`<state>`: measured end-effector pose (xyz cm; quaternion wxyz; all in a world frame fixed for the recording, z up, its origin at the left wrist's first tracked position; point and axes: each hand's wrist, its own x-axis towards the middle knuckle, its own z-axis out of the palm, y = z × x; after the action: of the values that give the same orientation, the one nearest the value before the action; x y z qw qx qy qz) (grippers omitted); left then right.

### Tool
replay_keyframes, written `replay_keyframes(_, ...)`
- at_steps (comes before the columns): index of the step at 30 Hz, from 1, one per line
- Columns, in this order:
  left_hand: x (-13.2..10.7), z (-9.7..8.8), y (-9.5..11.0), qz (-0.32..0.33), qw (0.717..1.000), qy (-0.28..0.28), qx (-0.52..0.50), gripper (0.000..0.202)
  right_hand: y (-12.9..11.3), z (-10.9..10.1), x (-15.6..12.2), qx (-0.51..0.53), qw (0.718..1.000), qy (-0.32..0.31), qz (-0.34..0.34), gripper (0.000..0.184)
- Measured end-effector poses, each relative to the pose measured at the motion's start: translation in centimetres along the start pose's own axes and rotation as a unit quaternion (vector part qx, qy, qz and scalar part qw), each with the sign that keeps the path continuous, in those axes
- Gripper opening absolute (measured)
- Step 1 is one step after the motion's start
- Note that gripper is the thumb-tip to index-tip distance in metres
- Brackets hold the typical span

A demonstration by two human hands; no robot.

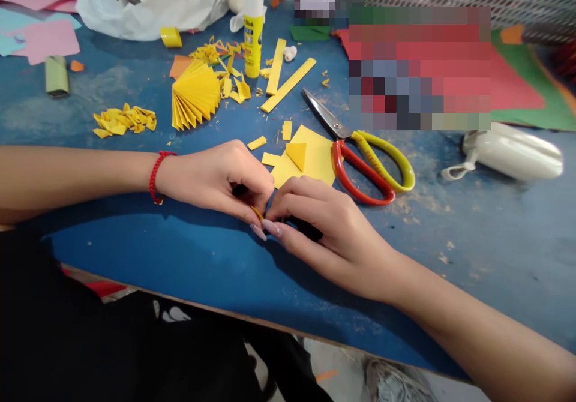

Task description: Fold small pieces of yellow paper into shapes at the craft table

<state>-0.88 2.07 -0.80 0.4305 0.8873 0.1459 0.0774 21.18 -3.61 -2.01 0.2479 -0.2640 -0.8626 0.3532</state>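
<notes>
My left hand [225,177] and my right hand [324,228] meet near the front of the blue table. Between their thumbs and fingers is a small piece of yellow paper [257,212], mostly hidden, pinched by the left hand. The right thumb and fingertips close on its other side. Just beyond the hands lie yellow paper sheets [317,150] with a folded yellow triangle [297,155] on top. Scissors [360,156] with one red and one yellow handle rest beside them, blades pointing away to the left.
A glue stick [254,36] stands upright at the back. Around it are a pleated yellow paper fan [197,97], yellow strips [288,85] and scraps. Small folded yellow pieces [125,120] form a pile at left. A white object [517,153] lies at right; the table edge [216,315] is near me.
</notes>
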Motion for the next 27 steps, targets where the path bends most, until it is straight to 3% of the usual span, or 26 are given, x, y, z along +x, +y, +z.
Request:
replay_keyframes(10, 0.36, -0.17, -0.16, -0.044, 0.998, -0.01, -0.038, 0.027, -0.02, 0.05, -0.05, 0.011, 1.0, 0.005, 0.002, 0.019)
replay_keyframes(18, 0.24, -0.05, -0.22, -0.011, 0.999, 0.001, -0.037, 0.029, -0.01, 0.0, 0.0, 0.012, 1.0, 0.002, 0.0, 0.021)
replay_keyframes(27, 0.18, 0.01, -0.02, -0.035, 0.999, -0.001, -0.037, 0.027, 0.07, 0.06, -0.07, 0.01, 1.0, -0.006, 0.001, 0.019)
